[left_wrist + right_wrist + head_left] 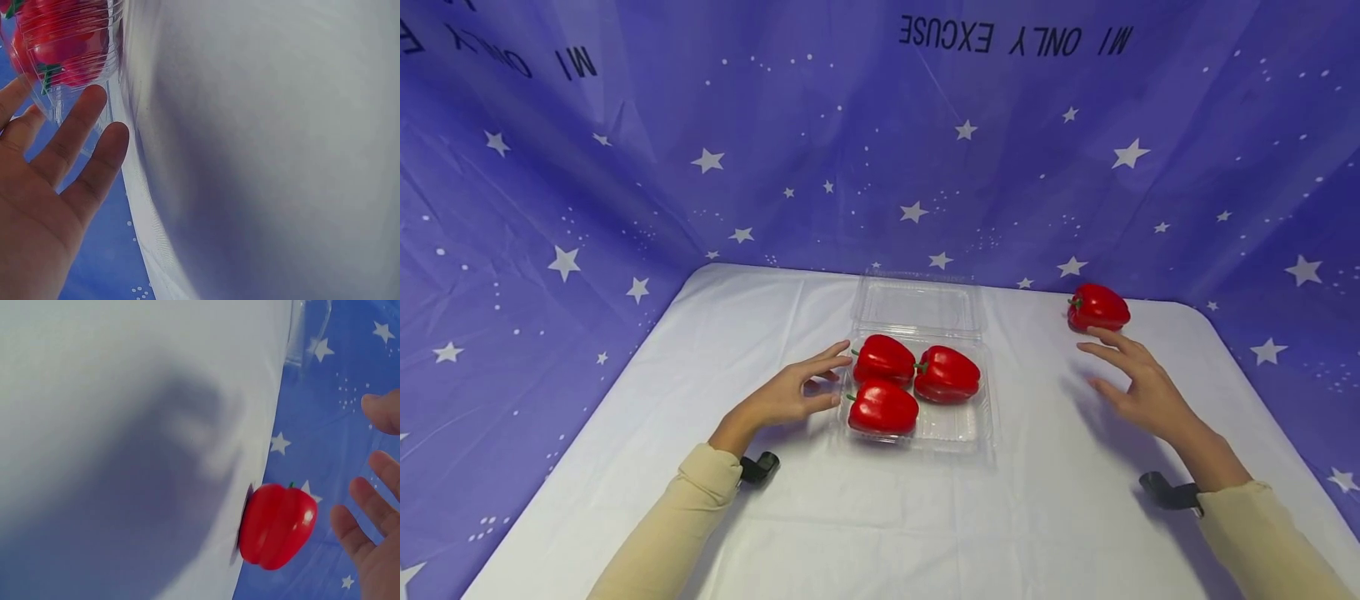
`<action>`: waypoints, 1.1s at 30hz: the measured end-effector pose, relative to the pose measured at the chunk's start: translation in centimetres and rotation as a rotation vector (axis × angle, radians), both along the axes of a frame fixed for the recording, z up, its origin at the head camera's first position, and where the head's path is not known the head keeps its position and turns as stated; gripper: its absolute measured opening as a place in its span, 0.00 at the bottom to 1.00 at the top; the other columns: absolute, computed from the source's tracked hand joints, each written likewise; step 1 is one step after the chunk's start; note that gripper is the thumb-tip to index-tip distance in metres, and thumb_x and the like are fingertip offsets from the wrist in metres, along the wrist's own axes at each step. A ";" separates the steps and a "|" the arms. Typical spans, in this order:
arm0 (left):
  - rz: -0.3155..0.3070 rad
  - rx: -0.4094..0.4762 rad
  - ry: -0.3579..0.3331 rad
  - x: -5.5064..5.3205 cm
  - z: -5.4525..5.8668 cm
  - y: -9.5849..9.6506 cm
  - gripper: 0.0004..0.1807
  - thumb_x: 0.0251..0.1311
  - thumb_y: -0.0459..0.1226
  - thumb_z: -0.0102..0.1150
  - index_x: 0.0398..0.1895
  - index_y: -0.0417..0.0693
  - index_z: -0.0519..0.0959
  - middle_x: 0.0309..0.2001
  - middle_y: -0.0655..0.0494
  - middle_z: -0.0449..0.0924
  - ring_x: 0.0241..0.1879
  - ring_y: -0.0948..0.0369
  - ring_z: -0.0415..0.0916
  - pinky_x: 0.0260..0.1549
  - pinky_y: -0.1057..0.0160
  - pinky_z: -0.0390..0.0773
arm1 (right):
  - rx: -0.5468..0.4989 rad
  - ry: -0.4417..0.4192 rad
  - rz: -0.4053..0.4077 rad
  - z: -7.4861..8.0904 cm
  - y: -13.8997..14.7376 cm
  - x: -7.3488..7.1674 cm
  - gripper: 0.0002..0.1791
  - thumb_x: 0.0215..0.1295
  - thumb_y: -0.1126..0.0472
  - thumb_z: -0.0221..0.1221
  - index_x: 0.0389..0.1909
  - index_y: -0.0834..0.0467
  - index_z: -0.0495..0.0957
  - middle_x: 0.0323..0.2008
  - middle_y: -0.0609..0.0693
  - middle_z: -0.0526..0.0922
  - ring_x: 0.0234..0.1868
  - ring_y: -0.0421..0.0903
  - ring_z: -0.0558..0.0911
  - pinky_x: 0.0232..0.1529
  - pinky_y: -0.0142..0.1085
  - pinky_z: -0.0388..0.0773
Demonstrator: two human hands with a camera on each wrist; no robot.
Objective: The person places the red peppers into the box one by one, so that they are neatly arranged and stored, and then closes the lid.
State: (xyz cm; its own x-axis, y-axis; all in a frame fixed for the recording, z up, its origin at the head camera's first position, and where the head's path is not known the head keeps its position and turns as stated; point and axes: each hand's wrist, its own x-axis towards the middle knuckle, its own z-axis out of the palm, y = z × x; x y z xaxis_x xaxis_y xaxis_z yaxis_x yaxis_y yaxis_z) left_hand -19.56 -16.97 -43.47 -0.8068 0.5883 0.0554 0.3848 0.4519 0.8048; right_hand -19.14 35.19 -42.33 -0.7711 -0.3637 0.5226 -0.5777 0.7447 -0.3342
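Three red bell peppers lie in a clear plastic clamshell box (958, 427) with its lid (917, 304) folded back: one pepper (883, 360) at the back left, another (947, 374) on the right, a third (883, 407) at the front left. Beside the box's left wall is my left hand (786, 392), fingers spread and fingertips right at the rim. A fourth bell pepper (1098, 307) rests at the back right of the table, also seen in the right wrist view (278, 526). My right hand (1138, 387) hovers just in front of it, fingers apart, holding nothing.
A white cloth covers the table (805, 525). Behind it and along both sides hangs a purple-blue curtain (820, 167) with white stars and lettering. Each wrist wears a dark camera mount, one on the left (760, 468) and one on the right (1168, 492).
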 end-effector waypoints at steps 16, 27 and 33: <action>0.000 -0.009 -0.011 0.0 0.0 0.1 0.35 0.64 0.38 0.63 0.73 0.43 0.65 0.80 0.51 0.50 0.62 0.45 0.74 0.61 0.42 0.76 | -0.022 -0.042 -0.032 0.0 1.8 -1.5 0.31 0.47 0.79 0.68 0.56 0.61 0.80 0.62 0.64 0.75 0.61 0.67 0.71 0.65 0.63 0.68; 0.012 -0.012 0.006 -0.1 0.0 -0.1 0.36 0.63 0.38 0.63 0.74 0.46 0.64 0.79 0.51 0.53 0.61 0.46 0.76 0.60 0.43 0.77 | 0.135 -0.077 -0.121 0.4 2.7 -5.0 0.34 0.49 0.76 0.68 0.61 0.64 0.74 0.66 0.68 0.69 0.61 0.73 0.68 0.58 0.71 0.66; 0.004 -0.002 -0.004 -0.2 0.1 0.0 0.36 0.63 0.37 0.63 0.74 0.45 0.64 0.79 0.50 0.53 0.62 0.45 0.75 0.61 0.43 0.76 | 0.322 -0.067 -0.199 1.2 3.4 -7.6 0.39 0.47 0.71 0.70 0.65 0.62 0.70 0.72 0.68 0.59 0.62 0.75 0.65 0.53 0.74 0.66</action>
State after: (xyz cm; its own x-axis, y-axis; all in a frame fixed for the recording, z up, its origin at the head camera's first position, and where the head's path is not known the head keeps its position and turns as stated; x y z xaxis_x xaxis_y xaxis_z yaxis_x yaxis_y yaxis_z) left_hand -19.74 -16.93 -43.36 -0.8094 0.5851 0.0511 0.3799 0.4552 0.8053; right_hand -26.70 38.62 -41.16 -0.8715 -0.3408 0.3525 -0.3963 0.9130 -0.0971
